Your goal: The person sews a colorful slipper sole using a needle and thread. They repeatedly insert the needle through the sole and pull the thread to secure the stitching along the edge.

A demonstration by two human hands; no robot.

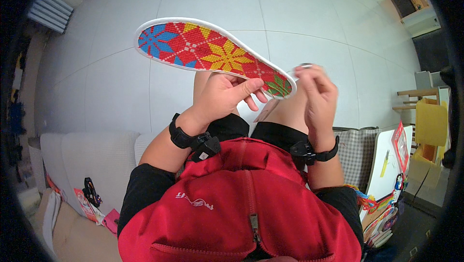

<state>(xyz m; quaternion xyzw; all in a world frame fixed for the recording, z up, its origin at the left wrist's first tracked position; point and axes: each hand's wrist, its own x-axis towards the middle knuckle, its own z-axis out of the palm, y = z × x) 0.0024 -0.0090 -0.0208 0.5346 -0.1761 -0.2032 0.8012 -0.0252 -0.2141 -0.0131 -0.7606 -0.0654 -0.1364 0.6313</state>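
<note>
An embroidered insole (226, 57) with a white rim is held out over my knees, patterned in red, yellow, blue and green. My left hand (232, 93) grips its lower edge, thumb on the stitched face, the other fingers partly hidden behind it. Green thread (277, 87) lies over the narrow right end, beside the green motif. Just right of that end is my right hand (317, 87), slightly blurred, its fingers curled together. A shiny metal band (306, 65) shows at its fingertips. Thin strands seem to run from the insole towards these fingers; a needle cannot be made out.
To the right, a white board (380, 164) bears yellow-handled snips (385, 164) and a red-edged plastic packet (400, 147). Colourful thread skeins (369, 202) hang near my right elbow. A grey sofa (87, 164) stretches to the left, and a yellow chair (431, 122) stands at the far right.
</note>
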